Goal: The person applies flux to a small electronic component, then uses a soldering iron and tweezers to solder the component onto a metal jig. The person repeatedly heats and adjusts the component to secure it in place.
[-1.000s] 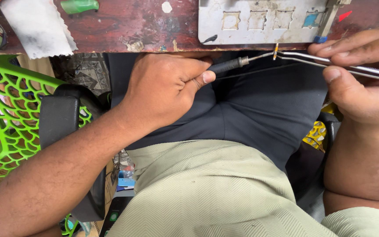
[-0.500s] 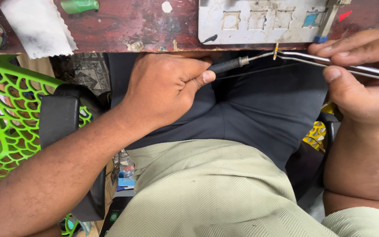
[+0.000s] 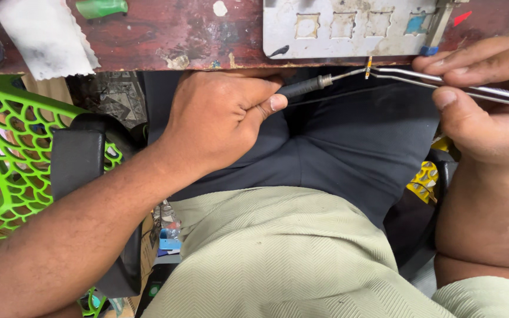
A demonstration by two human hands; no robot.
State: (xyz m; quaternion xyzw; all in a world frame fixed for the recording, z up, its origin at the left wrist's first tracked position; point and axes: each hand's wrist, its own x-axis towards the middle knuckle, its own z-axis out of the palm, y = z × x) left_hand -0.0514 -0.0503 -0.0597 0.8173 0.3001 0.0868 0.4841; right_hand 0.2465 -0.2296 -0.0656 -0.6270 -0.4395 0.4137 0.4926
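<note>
soldering iron (image 3: 310, 86): black handle, thin metal tip, near-level, tip touching component | tweezers (image 3: 443, 83): silver, closed on component, slanting from right | component (image 3: 369, 67): tiny, yellowish, upright, just below bench edge

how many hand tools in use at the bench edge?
2. Soldering iron in the left hand, tip at a small part. Tweezers in the right hand, gripping that part. Others may lie out of frame.

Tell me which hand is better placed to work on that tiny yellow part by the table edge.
Left, probably. The left hand grips the black-handled tool, whose thin tip points right at the small yellow part. The right hand is occupied pinching the tweezers that hold that part.
</note>
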